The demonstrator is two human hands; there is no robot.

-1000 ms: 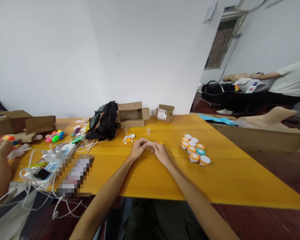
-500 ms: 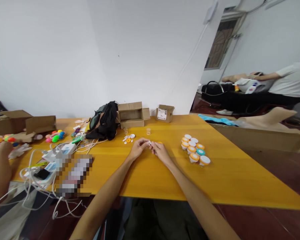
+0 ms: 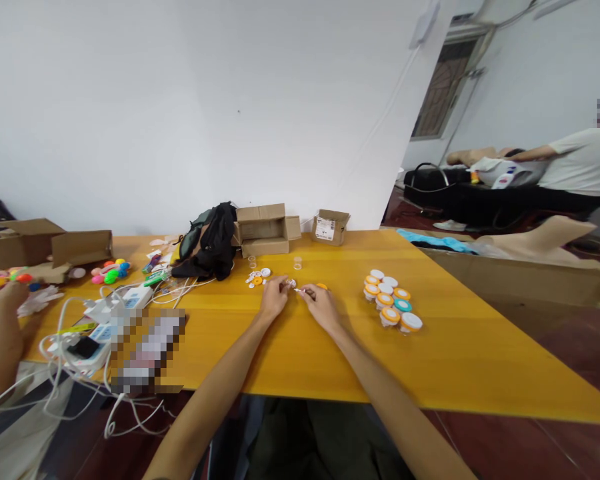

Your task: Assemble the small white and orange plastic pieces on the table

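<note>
Over the middle of the yellow table, my left hand and my right hand are held close together. Both are closed in a pinch on small white pieces between the fingertips; the pieces are too small to name. A small orange cap lies just behind my right hand. A cluster of small white and orange parts lies behind my left hand. To the right stand several little jars with white, orange and teal lids.
Cardboard boxes and a black bag stand at the back of the table. Cables and white devices clutter the left side, beside bright plastic toys. Another person's hand is at far left. A person sits at far right.
My hands have drawn slightly apart, the left shifting left, and the small white pieces now show between them. The view has barely moved.
</note>
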